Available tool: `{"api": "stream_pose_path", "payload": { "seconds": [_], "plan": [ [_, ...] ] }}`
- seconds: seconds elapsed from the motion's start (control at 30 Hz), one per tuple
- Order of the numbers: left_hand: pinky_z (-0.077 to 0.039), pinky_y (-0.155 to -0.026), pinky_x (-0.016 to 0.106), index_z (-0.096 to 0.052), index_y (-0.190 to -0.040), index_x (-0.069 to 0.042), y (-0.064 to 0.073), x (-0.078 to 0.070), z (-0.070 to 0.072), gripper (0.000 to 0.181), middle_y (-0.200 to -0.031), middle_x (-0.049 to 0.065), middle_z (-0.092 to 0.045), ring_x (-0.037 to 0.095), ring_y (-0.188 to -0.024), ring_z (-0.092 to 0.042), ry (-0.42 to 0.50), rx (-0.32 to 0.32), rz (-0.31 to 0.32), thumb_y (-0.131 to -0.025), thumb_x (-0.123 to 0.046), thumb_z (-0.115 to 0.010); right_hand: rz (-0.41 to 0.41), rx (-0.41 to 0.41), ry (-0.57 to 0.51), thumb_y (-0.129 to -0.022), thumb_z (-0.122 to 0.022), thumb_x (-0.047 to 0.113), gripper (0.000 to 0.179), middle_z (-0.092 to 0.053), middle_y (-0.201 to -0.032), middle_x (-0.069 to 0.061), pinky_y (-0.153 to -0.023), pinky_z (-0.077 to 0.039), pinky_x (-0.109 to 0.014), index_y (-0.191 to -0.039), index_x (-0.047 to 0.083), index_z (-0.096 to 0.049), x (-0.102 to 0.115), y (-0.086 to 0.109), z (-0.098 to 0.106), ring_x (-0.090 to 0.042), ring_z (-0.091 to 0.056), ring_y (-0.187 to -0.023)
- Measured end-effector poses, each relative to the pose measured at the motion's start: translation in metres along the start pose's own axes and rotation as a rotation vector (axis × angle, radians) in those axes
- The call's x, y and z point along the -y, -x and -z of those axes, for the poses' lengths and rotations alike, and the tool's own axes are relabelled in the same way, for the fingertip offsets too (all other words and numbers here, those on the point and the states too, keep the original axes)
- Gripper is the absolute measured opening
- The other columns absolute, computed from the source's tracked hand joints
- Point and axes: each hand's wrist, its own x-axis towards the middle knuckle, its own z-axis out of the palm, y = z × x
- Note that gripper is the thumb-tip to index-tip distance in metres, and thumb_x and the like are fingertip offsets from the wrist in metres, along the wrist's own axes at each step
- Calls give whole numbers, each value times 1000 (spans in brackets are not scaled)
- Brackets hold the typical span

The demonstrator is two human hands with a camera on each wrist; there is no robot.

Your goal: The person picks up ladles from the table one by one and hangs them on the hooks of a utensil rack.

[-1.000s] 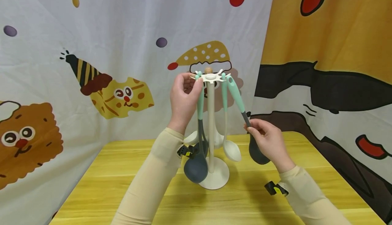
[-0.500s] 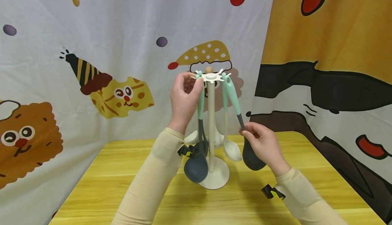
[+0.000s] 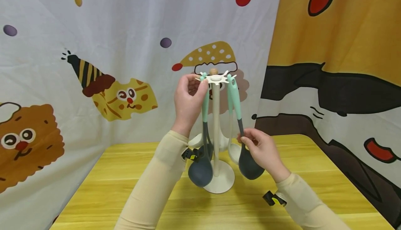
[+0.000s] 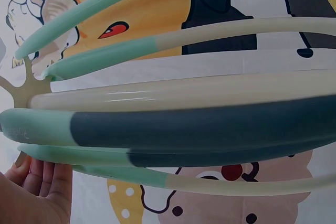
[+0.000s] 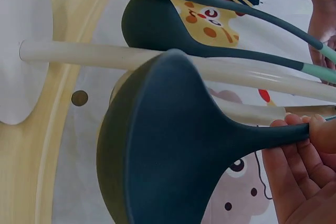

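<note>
A cream utensil rack (image 3: 215, 125) with a round base stands upright on the table. My left hand (image 3: 188, 99) pinches the edge of its hooked top, thumb in front, beside the mint handles hung there. My right hand (image 3: 264, 150) pinches a dark grey ladle (image 3: 250, 165) by its neck, thumb against fingers. The ladle's mint handle (image 3: 235, 99) points up, with its holed end right at a right-hand hook. In the right wrist view its bowl (image 5: 163, 135) hangs close to the pole (image 5: 231, 72).
Another dark ladle (image 3: 200, 172) hangs at the rack's front left, with a dark utensil behind it. A white spoon (image 3: 234, 153) hangs behind the held ladle, and other white utensils hang farther back. A printed curtain (image 3: 131, 31) stands behind the wooden table (image 3: 125, 188).
My right hand has moved left and down, bringing the ladle toward the pole and nearer upright, its handle end now closer to the hook. My left hand has stayed in place.
</note>
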Motion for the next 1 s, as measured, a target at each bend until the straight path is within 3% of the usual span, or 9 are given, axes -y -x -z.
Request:
{"api": "stream_pose_path", "payload": {
  "seconds": [0.27,1.0],
  "plan": [
    [-51,-84,38,-58,-110,-1,0,0,0,29,-100,10,-60,21,-90,-59,3,-1,7,-92,-22,-63,18,10,-6,-91,-68,-1,11,-69,-85,2,-61,-47,-24,-98,7,-71,4,2,-4,-12,-56,-72],
    [-50,-83,36,-58,-111,-1,0,0,-1,30,-100,9,-60,20,-89,-58,3,-1,5,-92,-24,-63,45,41,-41,-92,-66,-2,13,-67,-83,6,-64,-53,-28,-93,10,-68,12,4,-19,-11,-60,-74]
  ]
}}
